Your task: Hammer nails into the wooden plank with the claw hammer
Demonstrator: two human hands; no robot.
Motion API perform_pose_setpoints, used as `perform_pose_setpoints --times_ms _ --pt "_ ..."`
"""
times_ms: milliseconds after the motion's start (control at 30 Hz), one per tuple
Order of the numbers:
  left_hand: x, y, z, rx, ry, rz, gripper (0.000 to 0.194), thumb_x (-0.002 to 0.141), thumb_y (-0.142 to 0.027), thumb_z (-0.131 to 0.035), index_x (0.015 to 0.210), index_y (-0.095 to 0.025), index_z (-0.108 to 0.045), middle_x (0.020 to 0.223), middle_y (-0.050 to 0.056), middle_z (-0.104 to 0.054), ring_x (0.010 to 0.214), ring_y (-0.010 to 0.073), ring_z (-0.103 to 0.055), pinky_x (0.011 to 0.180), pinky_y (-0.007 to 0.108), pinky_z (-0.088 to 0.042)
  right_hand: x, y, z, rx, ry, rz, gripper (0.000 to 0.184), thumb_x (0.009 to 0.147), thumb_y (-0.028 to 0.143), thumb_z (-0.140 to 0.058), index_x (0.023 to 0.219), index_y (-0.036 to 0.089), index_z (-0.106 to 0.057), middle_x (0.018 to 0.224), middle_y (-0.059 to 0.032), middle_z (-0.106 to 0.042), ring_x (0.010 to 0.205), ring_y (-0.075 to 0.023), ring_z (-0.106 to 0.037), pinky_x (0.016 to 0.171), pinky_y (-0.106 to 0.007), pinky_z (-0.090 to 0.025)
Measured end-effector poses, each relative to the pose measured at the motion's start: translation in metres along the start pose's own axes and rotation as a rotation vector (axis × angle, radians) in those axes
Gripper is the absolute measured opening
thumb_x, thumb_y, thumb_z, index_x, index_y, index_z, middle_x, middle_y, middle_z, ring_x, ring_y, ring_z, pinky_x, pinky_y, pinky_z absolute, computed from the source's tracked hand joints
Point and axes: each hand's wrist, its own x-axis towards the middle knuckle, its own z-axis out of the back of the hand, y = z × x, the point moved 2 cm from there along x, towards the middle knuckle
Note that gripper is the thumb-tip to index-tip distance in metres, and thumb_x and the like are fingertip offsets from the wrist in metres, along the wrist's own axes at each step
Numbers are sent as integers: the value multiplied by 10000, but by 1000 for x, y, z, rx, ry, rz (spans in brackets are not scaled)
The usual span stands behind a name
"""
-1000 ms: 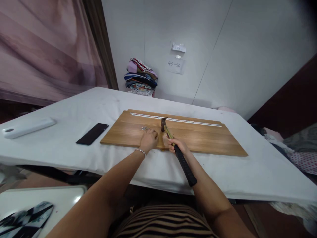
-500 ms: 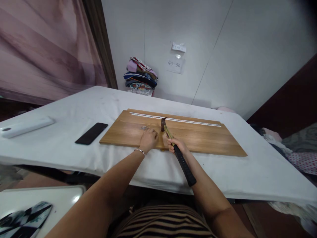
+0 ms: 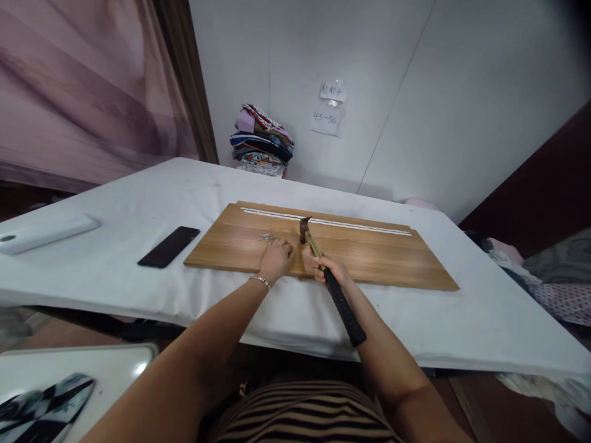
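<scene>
My right hand [image 3: 330, 269] is wrapped around the handle of a claw hammer [image 3: 344, 307], gripping it above the black rubber part. The hammer's dark, rusty head is up over the middle of a wooden board [image 3: 392, 264]. On the board's near half rests my left hand [image 3: 276, 258], a bracelet at its wrist, with fingers curled together left of the hammer head. What those fingers pinch, if anything, is hidden. Just beyond them lies a small pile of nails [image 3: 266, 236]. A row of small dark dots marks the board right of the hammer.
Two thin white strips [image 3: 327, 222] run along the board's far side. A black phone [image 3: 168, 247] and a white oblong object [image 3: 48, 234] lie to the left on the white-covered table [image 3: 184, 184]. Folded clothes [image 3: 262, 141] are stacked by the wall, near paper notes [image 3: 327, 120].
</scene>
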Motion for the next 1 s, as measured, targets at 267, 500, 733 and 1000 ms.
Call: perform_pose_setpoints --times_ms 267,500,733,1000 --pt "-1 -2 1 12 -3 23 290 999 -225 -529 849 -192 -776 1015 128 -743 1034 272 -651 997 432 -492 3 -2 0 -2 -2 -11 443 627 356 -870 886 242 -529 566 102 -526 413 -65 -408 401 -203 -266" --pt "-1 -3 1 18 1 44 293 997 -224 -537 832 -202 -778 998 121 -736 1035 274 -656 979 423 -497 2 -1 -1 1 -18 -6 427 629 344 -873 879 235 -544 571 95 -532 411 -62 -414 396 -205 -247" --pt "-2 -4 3 7 -16 31 295 995 -221 -538 808 -201 -765 1000 128 -727 1028 273 -647 997 432 -488 0 -1 1 -8 -13 2 470 630 375 -889 886 236 -521 569 110 -520 407 -58 -427 403 -196 -261" --pt "-1 -5 4 -5 -1 27 297 993 -218 -541 783 -202 -750 980 125 -725 1020 274 -646 983 429 -490 0 1 1 11 -9 -9 423 624 340 -864 869 234 -536 572 98 -524 430 -61 -414 415 -201 -240"
